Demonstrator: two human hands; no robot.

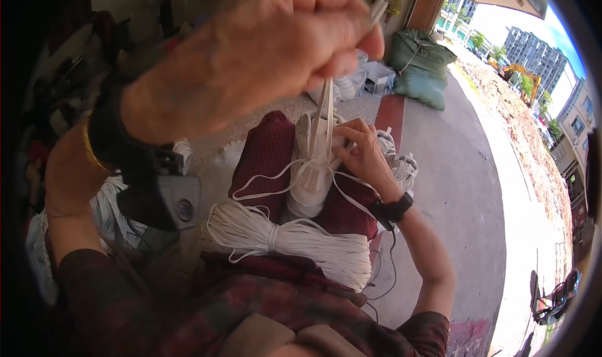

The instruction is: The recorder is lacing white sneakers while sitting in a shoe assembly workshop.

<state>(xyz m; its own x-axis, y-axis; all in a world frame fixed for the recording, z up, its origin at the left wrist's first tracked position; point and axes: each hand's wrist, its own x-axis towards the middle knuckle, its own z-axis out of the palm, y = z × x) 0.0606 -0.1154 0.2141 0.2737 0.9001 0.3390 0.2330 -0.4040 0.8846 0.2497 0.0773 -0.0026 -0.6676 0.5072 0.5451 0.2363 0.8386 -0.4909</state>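
A white sneaker (305, 180) rests between my knees, its toe toward me. My left hand (282, 40) is raised high over it, closed in a pinch on a white shoelace (328, 103) that runs taut up from the shoe. A short pale piece sticks out beyond those fingers; whether it is the lace's end I cannot tell. My right hand (364, 151) is at the shoe's right side, fingers bent and closed against its upper edge; the fingertips are partly hidden. Loose lace ends loop out to both sides of the shoe.
A tied bundle of white laces (295, 244) lies across my lap. More white shoes or laces (401, 169) sit right of my knee. Farther off are a green sack (420, 68) and white bags (351, 84). A small camera (164, 201) hangs at my left wrist.
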